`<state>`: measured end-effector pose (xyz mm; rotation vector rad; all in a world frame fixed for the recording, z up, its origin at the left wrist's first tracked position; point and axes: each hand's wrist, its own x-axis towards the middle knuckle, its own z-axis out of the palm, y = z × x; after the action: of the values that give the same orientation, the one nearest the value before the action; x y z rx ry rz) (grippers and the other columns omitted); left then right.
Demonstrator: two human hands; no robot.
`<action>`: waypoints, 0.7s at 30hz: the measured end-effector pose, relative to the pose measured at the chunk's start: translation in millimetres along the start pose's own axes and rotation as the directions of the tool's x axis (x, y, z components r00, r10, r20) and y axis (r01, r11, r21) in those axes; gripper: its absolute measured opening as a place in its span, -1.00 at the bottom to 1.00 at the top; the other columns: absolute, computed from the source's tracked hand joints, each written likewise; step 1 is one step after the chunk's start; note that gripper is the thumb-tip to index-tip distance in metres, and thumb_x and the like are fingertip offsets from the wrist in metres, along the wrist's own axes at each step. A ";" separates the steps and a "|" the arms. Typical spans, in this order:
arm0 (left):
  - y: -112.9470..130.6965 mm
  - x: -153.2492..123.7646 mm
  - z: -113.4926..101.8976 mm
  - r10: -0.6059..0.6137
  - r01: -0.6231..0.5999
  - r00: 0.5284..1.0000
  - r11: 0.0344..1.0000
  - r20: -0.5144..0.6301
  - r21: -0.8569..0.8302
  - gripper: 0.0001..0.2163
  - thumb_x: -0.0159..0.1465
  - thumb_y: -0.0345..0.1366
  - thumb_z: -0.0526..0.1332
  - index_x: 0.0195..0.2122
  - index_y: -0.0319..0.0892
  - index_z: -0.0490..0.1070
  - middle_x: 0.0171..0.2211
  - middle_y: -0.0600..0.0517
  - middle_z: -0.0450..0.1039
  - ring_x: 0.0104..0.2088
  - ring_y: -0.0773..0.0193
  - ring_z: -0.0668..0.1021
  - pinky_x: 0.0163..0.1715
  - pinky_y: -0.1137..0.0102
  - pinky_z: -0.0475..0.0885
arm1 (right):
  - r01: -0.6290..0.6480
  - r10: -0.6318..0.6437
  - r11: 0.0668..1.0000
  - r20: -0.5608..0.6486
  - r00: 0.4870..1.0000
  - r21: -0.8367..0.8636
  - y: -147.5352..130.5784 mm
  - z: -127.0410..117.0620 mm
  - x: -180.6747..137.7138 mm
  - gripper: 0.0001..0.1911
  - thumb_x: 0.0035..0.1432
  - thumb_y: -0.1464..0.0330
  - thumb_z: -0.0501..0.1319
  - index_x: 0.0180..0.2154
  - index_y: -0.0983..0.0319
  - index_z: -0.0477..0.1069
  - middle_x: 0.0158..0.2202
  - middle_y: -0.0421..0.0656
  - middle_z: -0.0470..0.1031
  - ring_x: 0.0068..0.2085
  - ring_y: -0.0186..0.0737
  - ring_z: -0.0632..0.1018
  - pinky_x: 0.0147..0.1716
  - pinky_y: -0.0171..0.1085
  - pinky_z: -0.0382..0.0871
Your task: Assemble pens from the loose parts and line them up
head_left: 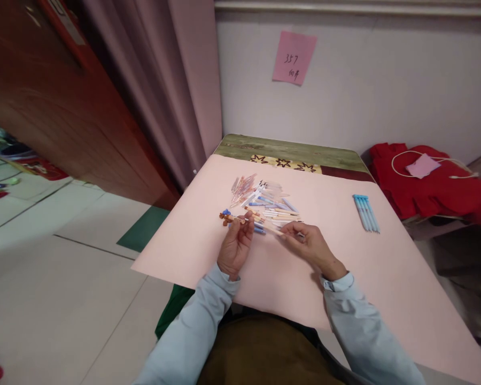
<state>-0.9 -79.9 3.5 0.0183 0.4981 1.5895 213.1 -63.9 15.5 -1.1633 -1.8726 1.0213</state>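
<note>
My left hand (237, 243) is closed around pen parts with small brown and blue figure tops (225, 215), which stick out to the left. In my right hand (307, 240), thumb and fingers pinch a pale pen barrel (273, 229) that slants toward the left hand; whether it joins the parts there I cannot tell. Just beyond both hands lies a loose pile of pen parts (264, 198), in pink, white, blue and cream. Over on the right, several light-blue pens (366, 214) lie side by side.
Pale pink paper (328, 305) covers most of the table, whose green patterned top (292, 147) shows at the back. A red cloth (436, 187) with a white cord is at the right. On the left are a curtain (192, 69) and a wooden door (84, 107).
</note>
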 end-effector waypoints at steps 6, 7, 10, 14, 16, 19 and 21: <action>-0.3 -3.7 -1.3 -0.143 0.132 0.988 0.980 0.062 0.149 -0.83 0.38 -0.45 0.13 -0.29 -0.27 0.51 -0.08 -0.08 0.59 -0.19 0.34 0.65 -0.15 0.49 0.58 | -0.051 0.050 0.997 0.032 0.998 0.053 -1.9 12.6 -0.2 -0.64 0.16 0.14 0.30 -0.14 0.26 0.52 -0.48 -0.24 0.41 -0.49 -0.36 0.36 -0.51 -0.37 0.24; 0.2 -4.4 -1.8 -0.175 0.159 0.982 0.971 0.077 0.175 -0.86 0.37 -0.44 0.16 -0.27 -0.28 0.51 -0.02 -0.11 0.57 -0.22 0.33 0.65 -0.21 0.50 0.59 | -0.070 0.068 0.996 0.033 0.997 0.056 -2.1 14.1 -0.3 -0.65 0.16 0.12 0.29 -0.17 0.26 0.53 -0.50 -0.25 0.39 -0.52 -0.37 0.33 -0.54 -0.37 0.20; 1.6 -5.2 -3.4 -0.218 0.195 0.971 0.959 0.099 0.204 -0.91 0.34 -0.41 0.21 -0.23 -0.28 0.51 0.09 -0.15 0.50 -0.23 0.32 0.65 -0.34 0.55 0.57 | -0.116 0.119 0.987 -0.026 0.993 0.109 -0.9 15.3 0.2 -0.64 0.17 0.08 0.27 -0.24 0.26 0.53 -0.54 -0.25 0.38 -0.53 -0.37 0.31 -0.57 -0.38 0.16; 1.6 -2.1 -5.4 -0.181 0.166 0.980 0.974 0.088 0.153 -0.92 0.33 -0.37 0.23 -0.24 -0.27 0.50 0.00 -0.11 0.54 -0.25 0.37 0.62 -0.39 0.59 0.54 | -0.103 0.136 0.970 -0.141 0.981 0.220 2.9 12.8 2.4 -0.61 0.14 0.06 0.30 -0.22 0.27 0.50 -0.39 -0.15 0.51 -0.44 -0.31 0.44 -0.48 -0.35 0.28; 0.8 -0.2 -6.6 -0.152 0.140 0.985 0.981 0.077 0.135 -0.92 0.32 -0.35 0.27 -0.26 -0.26 0.49 -0.18 -0.06 0.57 -0.35 0.42 0.58 -0.40 0.59 0.53 | -0.086 0.122 0.968 -0.143 0.982 0.237 2.7 11.9 2.7 -0.62 0.13 0.07 0.32 -0.22 0.26 0.49 -0.35 -0.12 0.53 -0.40 -0.28 0.47 -0.44 -0.34 0.31; -0.5 0.9 -7.7 -0.131 0.119 0.988 0.984 0.084 0.129 -0.91 0.28 -0.34 0.31 -0.26 -0.26 0.49 -0.34 0.02 0.52 -0.43 0.47 0.53 -0.44 0.61 0.50 | -0.043 0.068 0.980 -0.128 0.989 0.193 -0.6 11.4 1.3 -0.67 0.13 0.11 0.32 -0.24 0.25 0.50 -0.39 -0.15 0.52 -0.39 -0.27 0.47 -0.39 -0.32 0.32; -0.9 0.3 -7.6 -0.125 0.113 0.989 0.984 0.082 0.137 -0.91 0.27 -0.34 0.32 -0.25 -0.26 0.49 -0.35 0.03 0.51 -0.43 0.48 0.53 -0.46 0.62 0.49 | 0.007 0.009 0.992 -0.123 0.992 0.122 -3.0 11.1 -0.2 -0.72 0.14 0.15 0.32 -0.26 0.24 0.52 -0.42 -0.17 0.50 -0.39 -0.27 0.45 -0.36 -0.30 0.32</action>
<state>-2.4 -81.9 -3.7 0.1571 0.5233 1.4300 202.6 -67.8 13.2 -1.1294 -1.6891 1.0262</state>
